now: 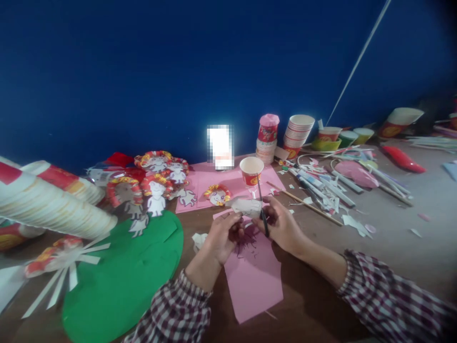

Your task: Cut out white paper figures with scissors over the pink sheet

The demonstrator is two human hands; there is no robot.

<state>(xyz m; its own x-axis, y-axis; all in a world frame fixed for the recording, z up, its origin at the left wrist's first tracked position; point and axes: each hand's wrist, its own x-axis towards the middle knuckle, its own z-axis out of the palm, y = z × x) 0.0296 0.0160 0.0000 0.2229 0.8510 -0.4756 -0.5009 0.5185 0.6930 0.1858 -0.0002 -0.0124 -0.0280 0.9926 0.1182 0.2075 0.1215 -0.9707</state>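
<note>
A papercraft work area spreads across a table (385,238) against a deep-blue wall (178,71), where stacked paper cups (299,136), white figure cutouts (156,204), red-and-yellow rings (113,194), a green paper oval (124,276), pink paper (253,286), scissors (263,221) and scattered paper scraps (357,225) show the craft; whether the room is a classroom, workshop or home cannot be told.

A deep blue wall (178,71) fills the upper view from 9 o'clock through 12 to past 2, smooth and darkest along the top. A thin pale line (360,59) slants across it near 2 o'clock, and the far corner beyond falls into black. Just off centre toward 12, a white glare (219,145), blurred into squares, throws a faint halo on the blue. The table (385,243) looks greyish at 4 o'clock, shadowed brown toward 5.
</note>
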